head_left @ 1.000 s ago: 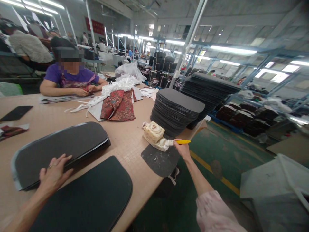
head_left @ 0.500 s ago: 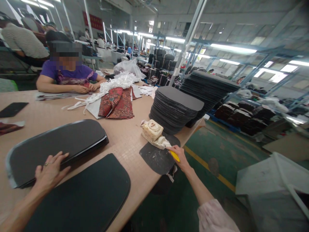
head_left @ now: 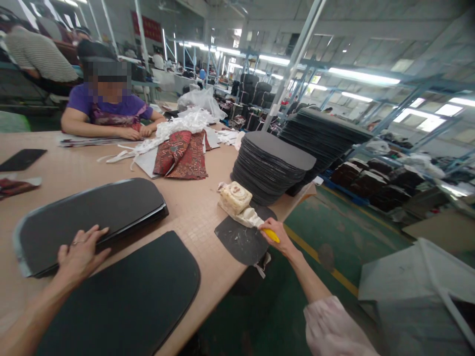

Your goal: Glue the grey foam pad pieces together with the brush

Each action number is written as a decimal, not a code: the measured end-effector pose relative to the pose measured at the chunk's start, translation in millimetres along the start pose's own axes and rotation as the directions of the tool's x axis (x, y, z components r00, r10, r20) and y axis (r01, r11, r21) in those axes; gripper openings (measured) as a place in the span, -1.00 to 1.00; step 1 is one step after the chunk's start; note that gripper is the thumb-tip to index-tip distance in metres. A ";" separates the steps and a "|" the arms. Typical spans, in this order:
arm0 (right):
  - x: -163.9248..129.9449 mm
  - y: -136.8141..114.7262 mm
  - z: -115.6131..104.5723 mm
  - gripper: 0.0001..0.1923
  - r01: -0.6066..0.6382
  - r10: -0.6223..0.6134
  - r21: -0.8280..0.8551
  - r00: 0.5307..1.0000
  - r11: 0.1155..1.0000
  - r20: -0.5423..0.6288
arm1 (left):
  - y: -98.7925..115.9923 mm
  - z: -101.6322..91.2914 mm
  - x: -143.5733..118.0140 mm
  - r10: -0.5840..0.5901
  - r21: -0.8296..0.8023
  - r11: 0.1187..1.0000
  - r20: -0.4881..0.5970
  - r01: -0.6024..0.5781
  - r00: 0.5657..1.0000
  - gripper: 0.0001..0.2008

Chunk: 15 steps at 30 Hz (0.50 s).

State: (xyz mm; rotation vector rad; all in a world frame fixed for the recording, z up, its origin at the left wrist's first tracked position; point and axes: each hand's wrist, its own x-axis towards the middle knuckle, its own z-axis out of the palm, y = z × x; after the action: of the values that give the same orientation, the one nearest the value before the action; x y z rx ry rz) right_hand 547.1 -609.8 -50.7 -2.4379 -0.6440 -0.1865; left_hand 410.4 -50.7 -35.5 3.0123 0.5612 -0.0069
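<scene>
My right hand is closed around the yellow handle of a brush; its head end is at a glue-crusted, cream-coloured container. That container sits on a dark, stained sheet near the table's edge. My left hand lies with fingers apart on the front edge of a stack of dark grey rounded panels. Nearer to me, a single dark rounded panel lies flat, partly under my left forearm. Whether bristles are wet cannot be seen.
Tall stacks of dark panels stand behind the container. Red patterned fabric and white strips lie mid-table. Across the table a co-worker sits with both hands on flat pieces. A white bin stands at right.
The view has shifted slightly. My right hand with the brush has moved a little to the right, and my left hand stays on the panel stack.
</scene>
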 end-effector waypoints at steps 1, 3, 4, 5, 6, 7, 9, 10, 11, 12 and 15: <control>-1.2 -2.3 0.0 -0.83 -0.018 0.020 0.055 0.999 0.998 -0.029 | -0.6 0.8 0.2 -0.001 0.002 1.000 -0.004 0.001 1.000 -0.57; -4.2 -6.7 0.6 -0.82 -0.087 0.116 0.190 0.983 0.978 -0.145 | -1.7 2.5 0.5 0.004 0.001 1.000 -0.014 -0.004 1.000 -0.58; -5.6 -8.7 1.4 -0.80 -0.133 0.190 0.262 0.960 0.956 -0.206 | -2.1 3.0 0.6 0.003 -0.001 1.000 -0.018 -0.003 1.000 -0.58; -6.9 -10.3 2.4 -0.78 -0.178 0.266 0.326 0.932 0.928 -0.247 | -2.2 3.2 0.4 0.004 -0.003 1.000 -0.019 -0.004 1.000 -0.57; -8.2 -11.5 3.8 -0.76 -0.219 0.331 0.377 0.906 0.900 -0.263 | -2.0 2.9 0.1 0.006 -0.002 1.000 -0.017 -0.006 1.000 -0.57; -9.5 -12.2 5.5 -0.75 -0.253 0.377 0.411 0.890 0.876 -0.257 | -1.6 2.3 -0.3 0.003 0.001 1.000 -0.012 -0.003 1.000 -0.56; -12.3 -11.8 9.5 -0.73 -0.300 0.425 0.438 0.877 0.848 -0.223 | -0.2 0.4 -1.1 -0.003 0.010 1.000 -0.002 0.003 1.000 -0.56; -13.4 -10.7 12.0 -0.71 -0.320 0.454 0.460 0.864 0.828 -0.217 | 0.5 -0.5 -1.4 -0.003 0.011 1.000 0.002 0.003 1.000 -0.56; -13.8 -9.1 15.0 -0.68 -0.334 0.505 0.516 0.830 0.789 -0.235 | 0.9 -1.0 -1.5 -0.001 0.010 1.000 0.004 0.001 1.000 -0.56; -13.6 -7.1 18.8 -0.65 -0.336 0.575 0.598 0.774 0.727 -0.264 | 0.9 -0.9 -1.4 0.003 0.008 1.000 0.003 -0.003 1.000 -0.55; -9.0 -0.2 34.5 -0.57 -0.243 0.763 0.822 0.567 0.516 -0.311 | -1.8 2.3 0.3 0.013 0.002 1.000 -0.016 -0.013 1.000 -0.55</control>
State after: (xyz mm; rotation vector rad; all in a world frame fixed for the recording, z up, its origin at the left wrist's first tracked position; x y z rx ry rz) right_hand 538.6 -593.0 -80.9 -1.5028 0.3825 -0.4124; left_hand 410.0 -49.1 -38.0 3.0201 0.5430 0.0171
